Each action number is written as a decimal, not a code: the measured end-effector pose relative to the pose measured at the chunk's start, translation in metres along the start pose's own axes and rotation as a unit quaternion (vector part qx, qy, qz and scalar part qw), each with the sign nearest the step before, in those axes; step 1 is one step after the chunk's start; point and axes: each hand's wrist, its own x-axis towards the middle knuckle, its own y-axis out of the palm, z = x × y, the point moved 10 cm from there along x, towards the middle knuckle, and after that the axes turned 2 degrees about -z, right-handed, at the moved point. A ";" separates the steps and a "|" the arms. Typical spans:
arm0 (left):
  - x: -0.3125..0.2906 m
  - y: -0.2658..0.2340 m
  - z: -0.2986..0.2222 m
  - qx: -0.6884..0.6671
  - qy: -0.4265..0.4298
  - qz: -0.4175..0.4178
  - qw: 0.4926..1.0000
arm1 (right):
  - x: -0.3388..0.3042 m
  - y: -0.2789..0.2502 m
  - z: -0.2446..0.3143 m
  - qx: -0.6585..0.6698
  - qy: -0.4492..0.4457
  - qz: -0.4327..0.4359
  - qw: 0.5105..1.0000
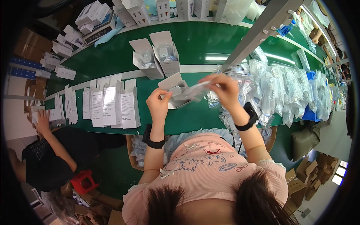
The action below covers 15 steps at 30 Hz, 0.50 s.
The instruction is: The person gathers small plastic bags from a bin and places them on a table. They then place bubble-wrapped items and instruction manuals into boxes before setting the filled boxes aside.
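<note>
Above a green worktable (197, 120), pinches a thin clear plastic bag (195, 92) in the bare right hand (225, 87), by the mouth of an open white cardboard box (170, 80). Rests the bare left hand (156, 103), with narrowed fingers, at that box's left side; cannot tell its exact grip. Faces two upright white boxes (171, 68) just beyond, with a row of white cartons (111, 107) to the left and heaped clear bags (279, 88) to the right.
</note>
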 end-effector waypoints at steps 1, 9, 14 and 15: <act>0.001 0.001 0.004 0.000 0.002 -0.001 1.000 | 0.002 0.023 0.009 -0.041 -0.052 0.063 0.996; 0.003 0.001 0.018 -0.047 -0.027 0.012 0.998 | -0.031 0.097 -0.013 -0.232 -0.201 0.295 0.905; 0.002 -0.053 0.012 -0.112 0.053 -0.138 0.983 | -0.026 0.050 -0.057 -0.190 -0.063 0.072 0.977; 0.003 -0.070 0.006 0.091 0.108 -0.159 0.977 | -0.033 0.050 -0.066 -0.194 -0.063 0.068 0.977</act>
